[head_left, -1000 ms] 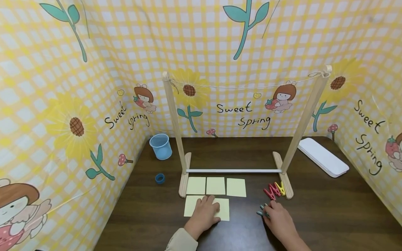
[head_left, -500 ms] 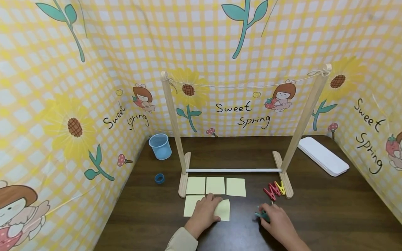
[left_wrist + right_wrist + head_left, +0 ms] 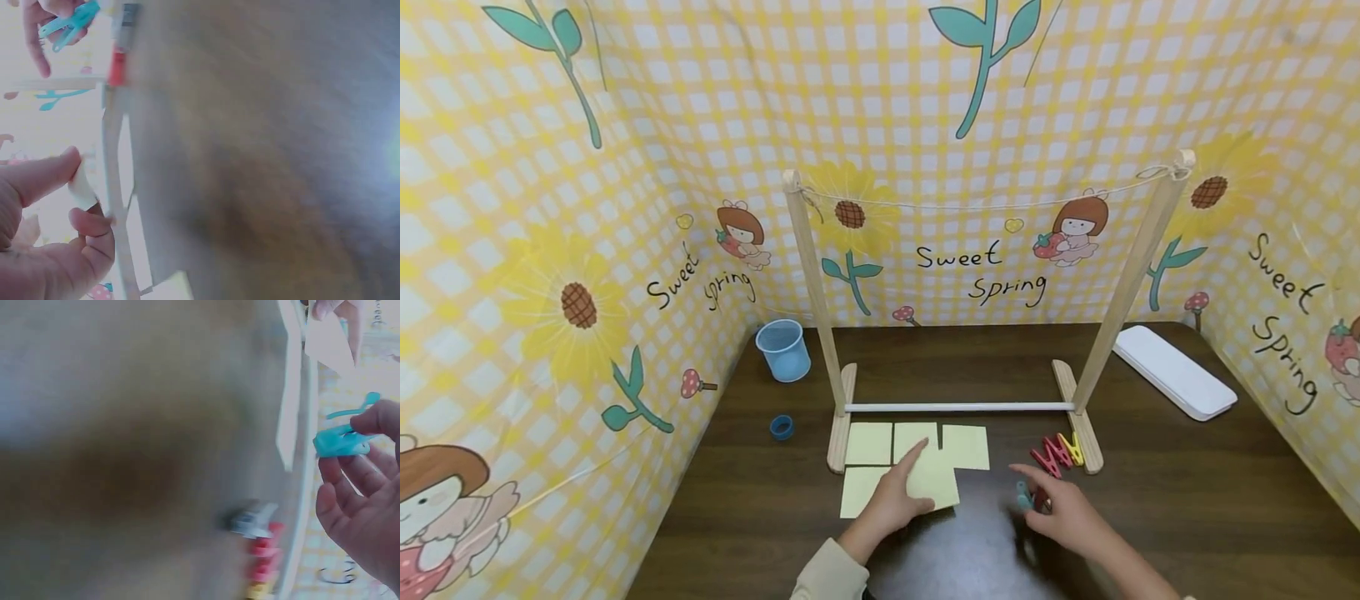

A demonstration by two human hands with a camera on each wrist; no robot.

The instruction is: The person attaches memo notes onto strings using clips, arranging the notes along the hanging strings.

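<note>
My left hand (image 3: 891, 498) pinches a pale yellow paper square (image 3: 934, 482) between thumb and fingers. The square is raised off the table and overlaps the back row of notes in the head view. In the right wrist view, my right hand (image 3: 369, 481) pinches a teal clothespin (image 3: 340, 444) between thumb and fingers, above the tabletop. A greyish clothespin (image 3: 253, 519) lies below that hand, near the red clothespins (image 3: 1051, 454) and a yellow clothespin (image 3: 1071, 450). Another yellow square (image 3: 859, 492) lies partly behind my left forearm.
Three yellow squares (image 3: 868, 443) form a row before a wooden stand (image 3: 820, 308) with a string (image 3: 970, 206) tied across its posts. A blue cup (image 3: 786, 354) and blue ring (image 3: 782, 427) are left; a white case (image 3: 1176, 372) is right. Patterned cloth surrounds the table.
My left hand has lifted the right-hand square of the front row from the table. My right hand has picked up the teal clothespin, its fingers spreading wider in the head view.
</note>
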